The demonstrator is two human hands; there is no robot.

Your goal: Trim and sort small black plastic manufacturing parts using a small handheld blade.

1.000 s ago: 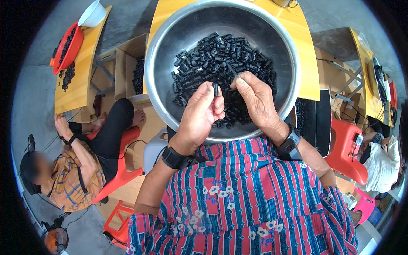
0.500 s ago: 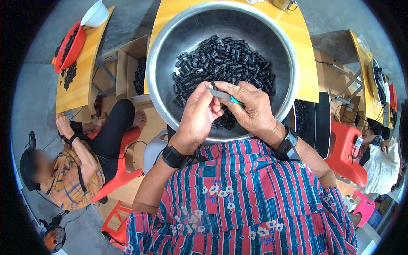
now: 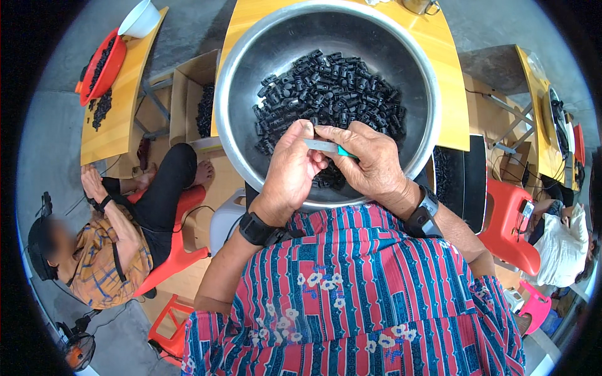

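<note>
A wide steel bowl point(image 3: 433, 94) stands in front of me, with a heap of small black plastic parts point(image 3: 332, 88) in it. My right hand point(image 3: 374, 161) is closed round a small knife point(image 3: 321, 146) with a green handle, its flat grey blade pointing left toward my other thumb. Over the near side of the heap, my left hand point(image 3: 287, 163) is closed, thumb against curled fingers, close beside the blade. Whatever it pinches is hidden behind the thumb and blade.
The bowl rests on a yellow table point(image 3: 454, 119), a metal cup point(image 3: 420, 6) at its far edge. Cardboard box point(image 3: 182, 106) with black parts stands to the left. Another person point(image 3: 113, 250) sits at left; a red stool point(image 3: 508, 219) is at right.
The black part that showed between my fingertips is out of sight now. The knife has shifted slightly left and down, its blade turned flatter. Both hands stay over the bowl.
</note>
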